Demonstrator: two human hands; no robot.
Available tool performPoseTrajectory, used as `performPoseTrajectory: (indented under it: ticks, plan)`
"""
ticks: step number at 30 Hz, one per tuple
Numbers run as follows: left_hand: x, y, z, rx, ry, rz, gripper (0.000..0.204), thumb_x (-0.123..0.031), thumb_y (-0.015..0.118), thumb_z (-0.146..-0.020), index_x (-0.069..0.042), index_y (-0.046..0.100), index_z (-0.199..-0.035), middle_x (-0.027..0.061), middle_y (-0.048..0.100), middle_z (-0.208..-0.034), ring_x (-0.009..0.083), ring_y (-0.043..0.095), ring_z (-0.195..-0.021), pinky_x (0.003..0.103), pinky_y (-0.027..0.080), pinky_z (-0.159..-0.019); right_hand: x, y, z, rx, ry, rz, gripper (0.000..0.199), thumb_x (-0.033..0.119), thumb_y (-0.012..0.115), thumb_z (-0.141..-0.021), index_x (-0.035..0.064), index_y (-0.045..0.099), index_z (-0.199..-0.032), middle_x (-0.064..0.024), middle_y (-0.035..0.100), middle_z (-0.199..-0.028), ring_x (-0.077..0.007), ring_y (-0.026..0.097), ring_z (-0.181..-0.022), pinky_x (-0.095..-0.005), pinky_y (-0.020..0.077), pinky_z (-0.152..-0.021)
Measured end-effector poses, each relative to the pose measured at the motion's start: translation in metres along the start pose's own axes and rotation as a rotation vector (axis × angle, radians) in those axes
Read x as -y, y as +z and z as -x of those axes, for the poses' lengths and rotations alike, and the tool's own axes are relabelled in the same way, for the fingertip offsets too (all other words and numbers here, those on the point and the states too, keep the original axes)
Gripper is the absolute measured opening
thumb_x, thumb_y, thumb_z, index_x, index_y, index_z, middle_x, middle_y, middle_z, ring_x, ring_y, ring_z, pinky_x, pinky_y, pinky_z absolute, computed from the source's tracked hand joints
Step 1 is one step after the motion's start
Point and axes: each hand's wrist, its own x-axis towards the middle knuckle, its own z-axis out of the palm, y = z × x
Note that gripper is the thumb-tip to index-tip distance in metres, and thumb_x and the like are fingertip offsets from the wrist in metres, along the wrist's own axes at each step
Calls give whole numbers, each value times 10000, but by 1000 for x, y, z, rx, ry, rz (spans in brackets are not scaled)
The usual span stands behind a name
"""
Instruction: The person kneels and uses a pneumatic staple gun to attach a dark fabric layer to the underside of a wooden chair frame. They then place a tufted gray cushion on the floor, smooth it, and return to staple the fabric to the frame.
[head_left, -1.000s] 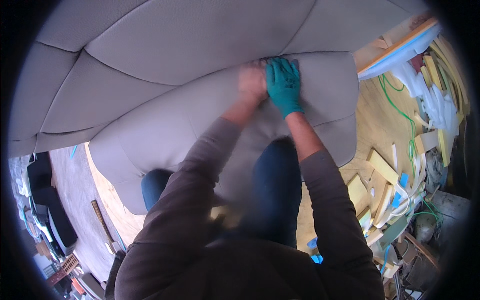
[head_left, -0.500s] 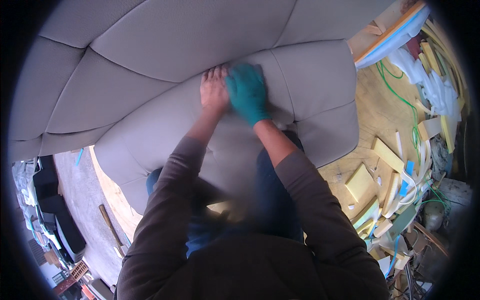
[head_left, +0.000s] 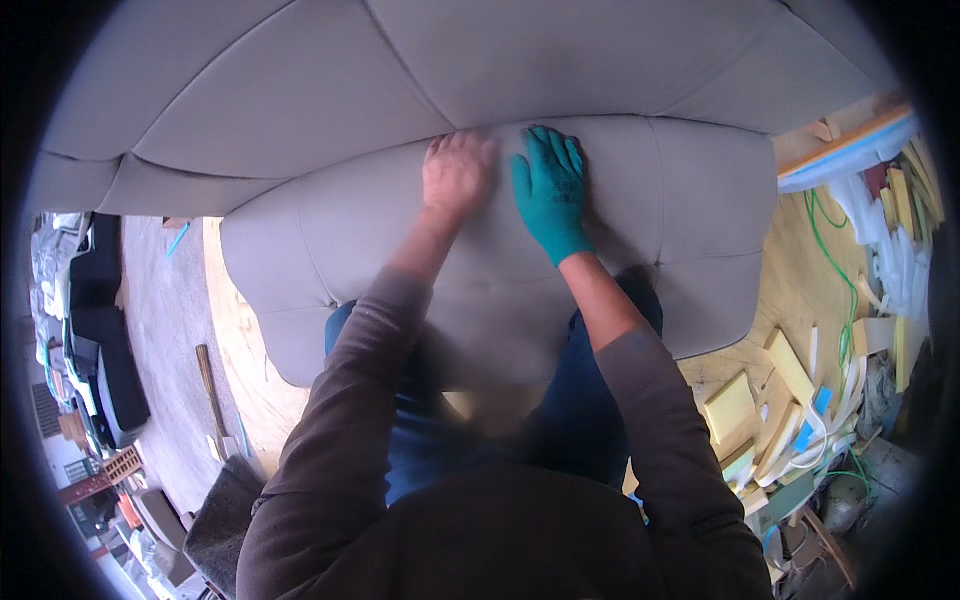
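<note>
Both my hands lie on the grey upholstered seat cushion (head_left: 480, 235), close to the seam where it meets the tufted backrest (head_left: 290, 110). My bare left hand (head_left: 457, 175) rests palm down on the cover, its fingers stretched toward the backrest and slightly blurred. To its right, my right hand (head_left: 553, 190) wears a green glove; it presses flat with fingers pointing away from me and the thumb apart. A small gap separates the two hands. Neither one holds anything. My knees touch the front of the cushion.
Yellow foam offcuts (head_left: 732, 408) and a green cord (head_left: 838, 270) lie on the wooden surface at the right, beside white wadding (head_left: 895, 255). At the left, a wooden-handled broom (head_left: 212, 390) lies on the grey floor, with black upholstered pieces (head_left: 108, 345) beyond it.
My hands were together, the glove touching the bare hand; now they are apart on the cushion, the gloved one further right. The view has turned, so the backrest seam sits more level.
</note>
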Motion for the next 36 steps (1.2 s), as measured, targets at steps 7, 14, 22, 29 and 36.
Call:
performPoseTrajectory:
  ticks: [7,14,22,29,36]
  plan:
    - [22,-5,11,-108,-44,65,380,-344,426,-1058,-48,648,-1146,169,687,-1154,340,619,-1177,483,406,-1103,32,26,-12,191,37,189,403,245,568,-995,-17,582,-1300,-214,616,-1301,-395,536,-1280,-568,311,-1175]
    - [43,-4,15,-150,2,109,341,-316,448,-1056,-57,662,-997,158,695,-1080,329,634,-1100,491,419,-1079,33,51,-23,201,-54,262,360,231,580,-974,-4,607,-1245,-211,627,-1273,-396,557,-1225,-567,330,-1154]
    - [64,-19,21,-17,-23,37,391,-313,406,-1059,-65,647,-1242,134,682,-1207,296,596,-1220,461,375,-1137,53,62,-24,204,-16,263,318,212,578,-969,10,614,-1212,-200,635,-1238,-401,572,-1190,-561,353,-1132]
    - [97,-32,40,-135,60,-89,354,-317,444,-1046,-70,682,-1130,125,666,-1146,306,591,-1190,494,359,-1159,62,85,-13,143,-26,260,281,197,565,-973,12,619,-1178,-194,637,-1194,-392,580,-1155,-556,367,-1121]
    - [158,-51,52,-116,-80,-137,403,-362,393,-1074,-93,652,-1224,129,676,-1198,323,598,-1199,489,364,-1134,103,115,-3,80,-68,159,283,262,593,-971,5,616,-1086,-215,628,-1147,-408,575,-1119,-568,386,-1089]
